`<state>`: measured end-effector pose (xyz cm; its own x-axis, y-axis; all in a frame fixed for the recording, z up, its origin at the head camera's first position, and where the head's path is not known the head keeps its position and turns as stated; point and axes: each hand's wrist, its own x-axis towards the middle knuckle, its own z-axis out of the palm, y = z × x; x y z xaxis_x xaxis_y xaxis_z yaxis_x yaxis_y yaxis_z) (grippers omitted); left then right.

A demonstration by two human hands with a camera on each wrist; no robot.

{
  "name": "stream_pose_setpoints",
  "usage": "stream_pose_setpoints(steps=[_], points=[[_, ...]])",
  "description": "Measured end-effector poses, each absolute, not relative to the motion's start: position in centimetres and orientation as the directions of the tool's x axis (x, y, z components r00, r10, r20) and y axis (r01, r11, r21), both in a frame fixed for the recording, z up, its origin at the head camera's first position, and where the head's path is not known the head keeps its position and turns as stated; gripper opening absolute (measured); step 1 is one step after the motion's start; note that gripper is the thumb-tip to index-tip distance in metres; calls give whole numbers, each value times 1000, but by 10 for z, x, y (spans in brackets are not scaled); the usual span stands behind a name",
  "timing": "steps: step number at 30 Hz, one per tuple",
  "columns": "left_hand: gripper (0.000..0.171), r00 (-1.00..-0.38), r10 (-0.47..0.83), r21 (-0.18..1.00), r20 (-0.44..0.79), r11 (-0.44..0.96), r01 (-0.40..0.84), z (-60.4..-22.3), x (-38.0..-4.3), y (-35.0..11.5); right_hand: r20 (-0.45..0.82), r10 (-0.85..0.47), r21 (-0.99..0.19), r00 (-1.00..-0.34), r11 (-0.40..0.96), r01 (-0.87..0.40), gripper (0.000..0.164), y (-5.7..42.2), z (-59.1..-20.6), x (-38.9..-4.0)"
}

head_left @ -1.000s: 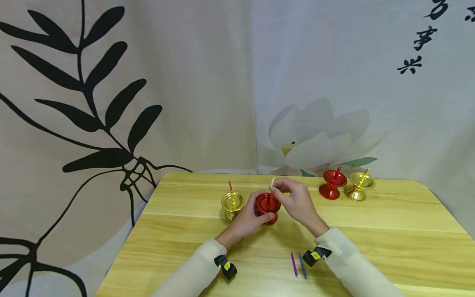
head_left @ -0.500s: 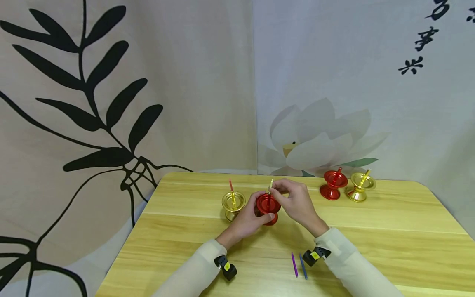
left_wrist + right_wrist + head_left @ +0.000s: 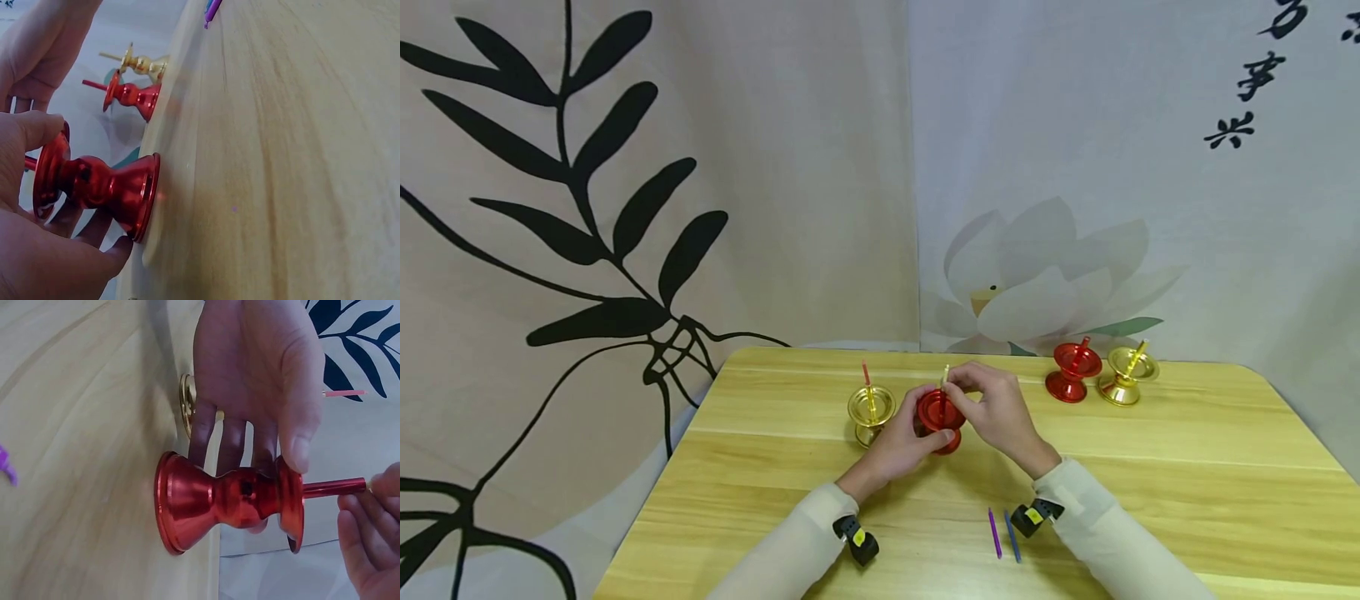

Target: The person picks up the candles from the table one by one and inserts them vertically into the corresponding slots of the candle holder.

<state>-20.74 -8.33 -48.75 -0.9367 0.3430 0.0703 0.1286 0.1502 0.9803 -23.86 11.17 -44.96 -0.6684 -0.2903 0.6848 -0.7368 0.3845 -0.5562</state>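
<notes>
My left hand (image 3: 898,446) grips a red metal candle holder (image 3: 942,410) round its dish and stem. In the left wrist view the base of this red holder (image 3: 140,197) stands at the wooden tabletop. A thin pale yellow candle (image 3: 946,374) is pinched between the fingertips of my right hand (image 3: 996,408), at the top of the holder's upright tube (image 3: 334,487). Most of the candle's lower end is hidden by the fingers and tube. Just left of my left hand stands a gold candle holder (image 3: 871,407) with a pinkish-red candle (image 3: 866,373) upright in its tube.
At the table's back right stand another red candle holder (image 3: 1067,385) and a gold one (image 3: 1121,390), with no thin candle seen in their tubes. A purple candle (image 3: 995,533) and a blue candle (image 3: 1012,537) lie on the wooden table (image 3: 737,500), near my right wrist.
The yellow candle has come a little lower and leftward, and stands more upright over the tube. My right hand has shifted slightly left with it; my left hand keeps its hold.
</notes>
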Motion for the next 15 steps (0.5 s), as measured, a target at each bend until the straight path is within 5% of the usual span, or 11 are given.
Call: stream_pose_setpoints(steps=[15], points=[[76, -949, 300, 962, 98, 214, 167, -494, -208, -84, 605, -276, -584, -746, 484, -652, 13, 161, -459, -218]])
